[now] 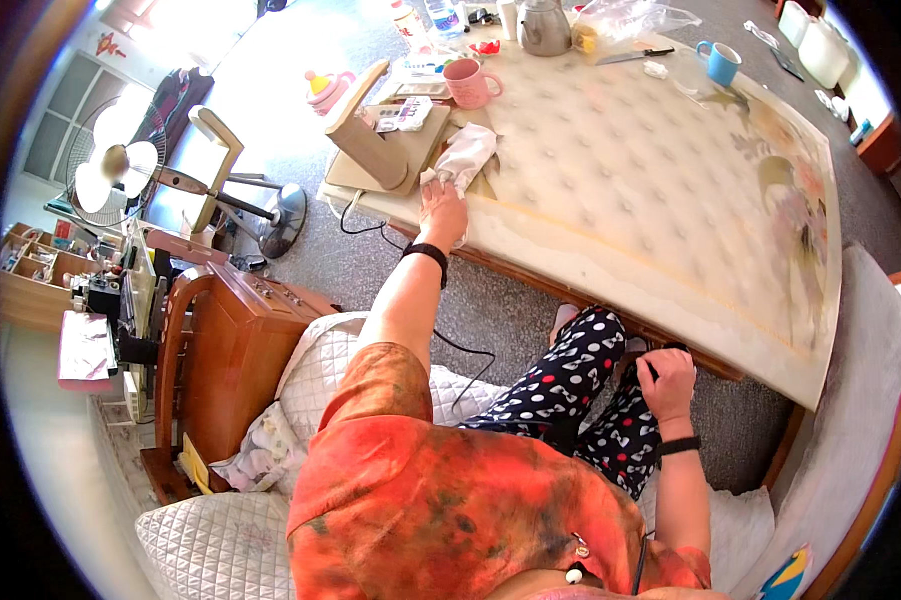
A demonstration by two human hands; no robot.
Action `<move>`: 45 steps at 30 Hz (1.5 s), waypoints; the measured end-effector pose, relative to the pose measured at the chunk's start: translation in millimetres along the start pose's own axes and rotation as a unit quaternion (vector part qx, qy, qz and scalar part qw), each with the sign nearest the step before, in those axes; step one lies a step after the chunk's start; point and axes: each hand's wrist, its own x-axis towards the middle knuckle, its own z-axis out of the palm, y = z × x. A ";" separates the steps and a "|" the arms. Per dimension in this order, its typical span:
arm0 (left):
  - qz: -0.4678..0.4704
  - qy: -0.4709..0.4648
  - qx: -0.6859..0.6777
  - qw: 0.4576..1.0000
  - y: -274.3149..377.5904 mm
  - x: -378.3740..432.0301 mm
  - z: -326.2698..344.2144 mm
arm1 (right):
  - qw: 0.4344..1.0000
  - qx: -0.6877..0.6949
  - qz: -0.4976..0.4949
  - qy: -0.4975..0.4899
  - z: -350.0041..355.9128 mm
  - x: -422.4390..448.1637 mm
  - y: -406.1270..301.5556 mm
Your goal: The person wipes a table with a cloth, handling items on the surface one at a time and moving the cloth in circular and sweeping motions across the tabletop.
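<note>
My left hand [443, 208] reaches to the table's near left edge, its fingers on the crumpled end of a white cloth [469, 154]. The cloth lies beside the base of a beige desk lamp [375, 142]. Behind it stands a pink mug [471, 82]. My right hand [668, 384] rests at my knee, over dark trousers [578, 375] patterned with bows and dots. Its fingers curl downward, and their tips are hidden. Each wrist wears a black band.
The table [608, 195] has a padded-look cover. Towards its far side are a metal kettle [544, 28], a knife [634, 55], a blue mug [719, 63], bottles and a plastic bag [638, 19]. A standing fan [116, 161] and wooden cabinet [233, 360] are to the left.
</note>
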 end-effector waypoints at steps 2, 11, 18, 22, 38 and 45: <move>0.016 -0.033 0.085 0.996 9.0 17.9 -7.4 | 1.000 0.006 0.006 0.004 -3.5 3.5 -0.5; 0.010 -0.039 0.070 0.997 23.9 95.8 -1.1 | 1.000 0.017 0.018 -0.008 -5.0 18.4 7.2; 0.126 -0.027 0.113 0.985 66.9 84.4 23.4 | 1.000 0.000 0.008 0.000 3.2 22.3 3.4; 0.284 -0.047 0.153 0.945 141.3 30.1 45.9 | 1.000 -0.018 -0.018 -0.005 14.4 23.2 -1.2; 0.237 0.019 0.099 0.966 54.1 -3.8 28.4 | 0.998 -0.063 0.004 0.005 7.9 -3.4 12.1; 0.173 -0.037 0.018 0.984 147.8 -12.8 34.1 | 0.997 -0.073 0.017 -0.025 14.4 5.8 14.4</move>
